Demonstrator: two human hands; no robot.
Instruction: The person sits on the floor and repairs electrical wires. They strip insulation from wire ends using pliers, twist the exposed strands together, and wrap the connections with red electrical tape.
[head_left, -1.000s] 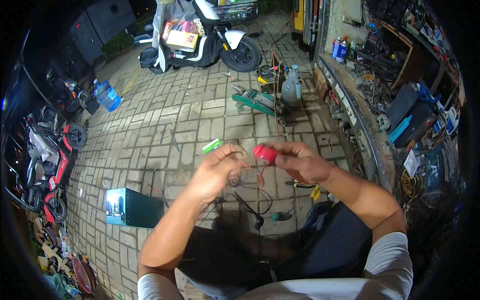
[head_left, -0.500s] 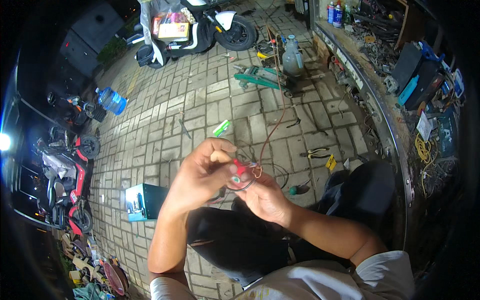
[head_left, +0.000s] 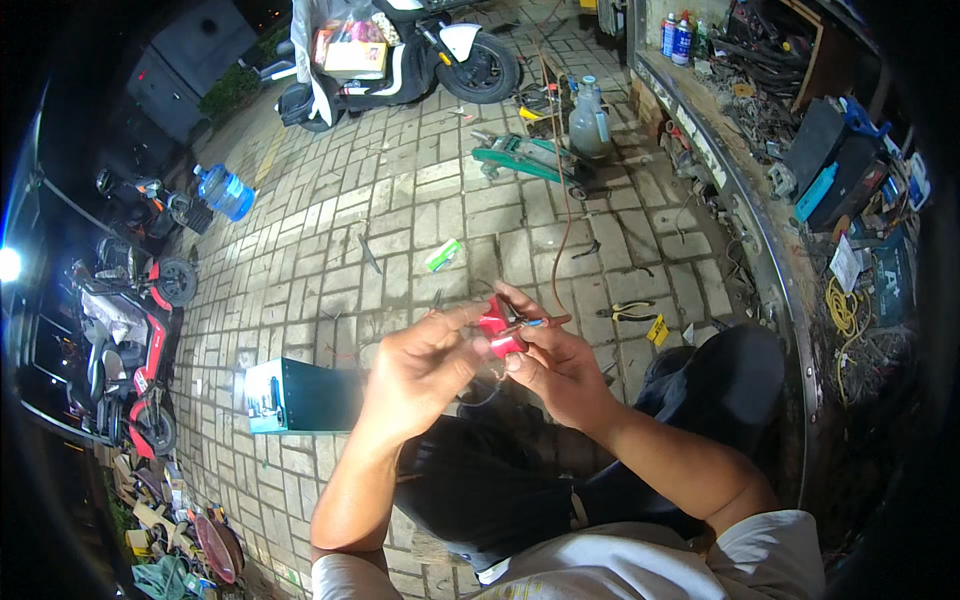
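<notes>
Over my lap, my left hand (head_left: 418, 368) is closed on a small red plastic part (head_left: 494, 318) with two flaps spread apart; its exact kind is not clear. From the other side my right hand (head_left: 578, 385) grips the same part, thumb at its lower flap. Between the flaps, a short blue-sleeved wire (head_left: 536, 323) lies against the right fingers. A thin reddish-brown cable (head_left: 562, 240) drops from the far side toward that hand. Below the hands hangs a loop of thin wire, partly hidden.
On the brick paving lie yellow-handled pliers (head_left: 630, 311), a yellow card (head_left: 657, 329) and a green-and-white packet (head_left: 443, 255). A dark green metal box (head_left: 310, 398) stands left of my knees. Farther off are a green floor jack (head_left: 525, 157), a jug (head_left: 588, 125) and parked scooters (head_left: 480, 68).
Both hands have shifted slightly right, and the right hand has turned and risen. More of the red part now shows, its two flaps spread, and the blue-sleeved wire has come into sight.
</notes>
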